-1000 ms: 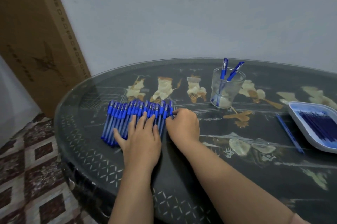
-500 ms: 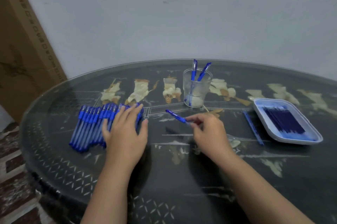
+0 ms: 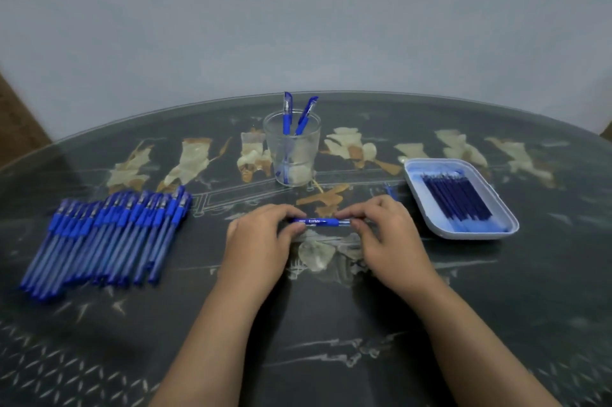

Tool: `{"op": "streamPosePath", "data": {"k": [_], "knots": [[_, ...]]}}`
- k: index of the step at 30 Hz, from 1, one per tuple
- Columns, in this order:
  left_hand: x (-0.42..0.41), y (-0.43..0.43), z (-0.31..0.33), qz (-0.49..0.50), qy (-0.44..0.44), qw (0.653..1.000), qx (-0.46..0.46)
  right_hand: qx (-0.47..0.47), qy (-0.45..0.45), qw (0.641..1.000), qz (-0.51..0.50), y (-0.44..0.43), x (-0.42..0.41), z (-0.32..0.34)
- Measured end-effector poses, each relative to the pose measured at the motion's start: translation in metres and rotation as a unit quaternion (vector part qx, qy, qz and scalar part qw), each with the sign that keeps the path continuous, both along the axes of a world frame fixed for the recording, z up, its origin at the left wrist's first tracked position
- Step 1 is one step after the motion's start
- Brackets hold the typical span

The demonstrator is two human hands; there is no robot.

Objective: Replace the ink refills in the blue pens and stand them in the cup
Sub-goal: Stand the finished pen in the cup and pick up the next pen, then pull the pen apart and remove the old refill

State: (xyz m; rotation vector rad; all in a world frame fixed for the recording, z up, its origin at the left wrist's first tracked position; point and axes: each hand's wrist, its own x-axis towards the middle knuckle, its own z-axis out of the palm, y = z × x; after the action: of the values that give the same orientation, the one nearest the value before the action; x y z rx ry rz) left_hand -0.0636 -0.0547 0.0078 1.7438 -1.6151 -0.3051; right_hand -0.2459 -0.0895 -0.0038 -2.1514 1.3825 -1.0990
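Note:
A single blue pen (image 3: pixel 319 222) lies level between my hands, just above the dark table. My left hand (image 3: pixel 261 241) grips its left end and my right hand (image 3: pixel 385 234) pinches its right end. Behind them stands a clear glass cup (image 3: pixel 293 155) holding two blue pens (image 3: pixel 294 115). A row of several blue pens (image 3: pixel 106 237) lies flat on the table to the left. To the right, a white tray (image 3: pixel 496 211) holds several dark blue refills (image 3: pixel 457 198).
The round dark table (image 3: pixel 331 324) has a glass top with pale inlaid figures. A loose blue refill (image 3: pixel 390 191) lies between my right hand and the tray, mostly hidden. A grey wall rises behind the table; a brown box edge (image 3: pixel 16 121) shows far left.
My right hand took one pen from the row and carried it to the middle. My left hand left the row and now grips the pen's other end. The view swung right.

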Motion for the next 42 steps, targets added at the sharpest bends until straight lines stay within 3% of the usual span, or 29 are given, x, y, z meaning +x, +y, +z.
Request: {"op": "streamPosePath", "data": {"k": [5,14,25,42], "knots": [[0.001,-0.005,-0.010,-0.022,0.031,0.998,-0.055,-0.061,0.033,0.997,-0.017,-0.001,0.002,-0.011],[0.005,-0.002,-0.009,-0.043,0.114,0.991,-0.048,-0.070,0.023,0.997,-0.024,-0.005,0.005,-0.016],[0.002,0.001,-0.005,0.008,0.060,0.998,0.005,-0.110,0.008,0.994,-0.013,-0.002,0.007,-0.014],[0.000,0.002,-0.006,0.044,0.140,0.989,0.018,-0.162,-0.020,0.987,-0.008,-0.001,0.011,-0.012]]}}
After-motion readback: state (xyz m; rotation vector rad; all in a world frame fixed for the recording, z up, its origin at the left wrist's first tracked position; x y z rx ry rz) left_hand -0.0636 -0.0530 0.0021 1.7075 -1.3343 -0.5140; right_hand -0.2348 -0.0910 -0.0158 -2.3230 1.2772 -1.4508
